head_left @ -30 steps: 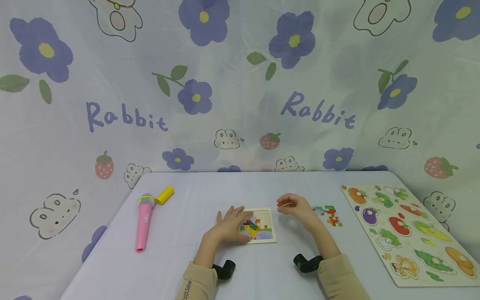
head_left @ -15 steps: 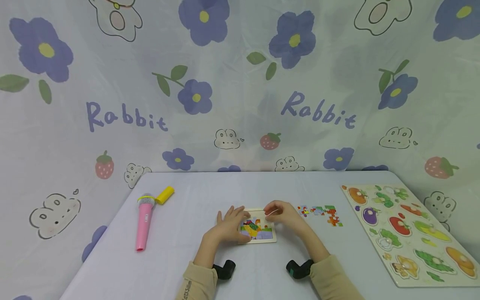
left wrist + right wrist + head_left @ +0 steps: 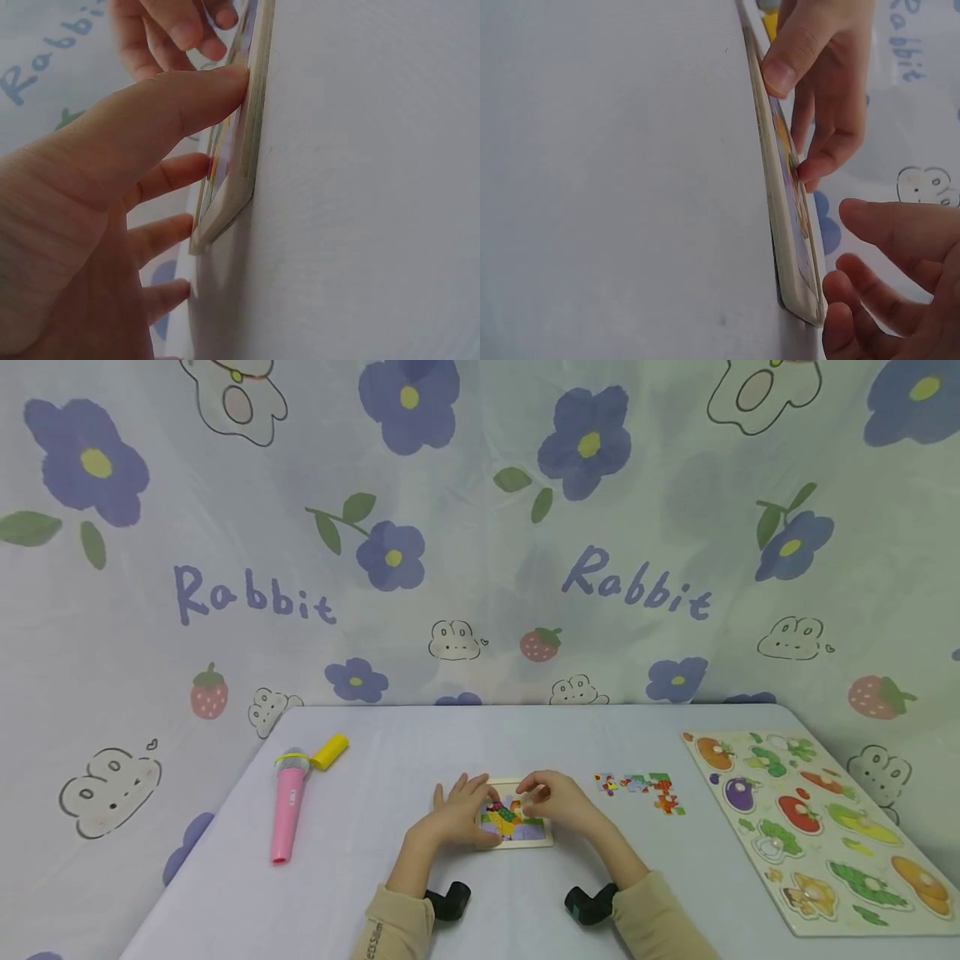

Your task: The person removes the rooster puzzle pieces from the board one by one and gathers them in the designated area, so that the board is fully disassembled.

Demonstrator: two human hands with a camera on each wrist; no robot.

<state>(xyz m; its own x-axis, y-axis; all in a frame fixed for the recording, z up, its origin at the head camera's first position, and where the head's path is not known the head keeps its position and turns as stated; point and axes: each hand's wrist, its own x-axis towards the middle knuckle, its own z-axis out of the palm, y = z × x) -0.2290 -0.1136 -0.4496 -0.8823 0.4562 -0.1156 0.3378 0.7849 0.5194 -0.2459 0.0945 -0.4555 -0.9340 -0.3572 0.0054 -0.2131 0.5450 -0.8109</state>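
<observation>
A small wooden jigsaw tray [image 3: 547, 842] with a bright cartoon picture lies in the middle of the white table. My left hand [image 3: 452, 814] rests on its left side, fingers spread; in the left wrist view the thumb presses the near edge and fingertips touch the left end. My right hand [image 3: 558, 802] is over the tray's right side. In the right wrist view its thumb [image 3: 885, 225] stands apart from the bent fingers, with nothing visible between them. Several loose jigsaw pieces [image 3: 663, 793] lie to the right of that hand.
A pink toy microphone [image 3: 288, 810] and a yellow cylinder [image 3: 329, 752] lie at the left of the table [image 3: 375, 877]. At the right lies a large vegetable peg board [image 3: 825, 827]. A printed curtain [image 3: 480, 568] hangs behind the table.
My right hand has moved left from beside the tray to over its right side, uncovering more loose pieces. The thin pale edge seen between its fingers is no longer visible. The left hand stays put.
</observation>
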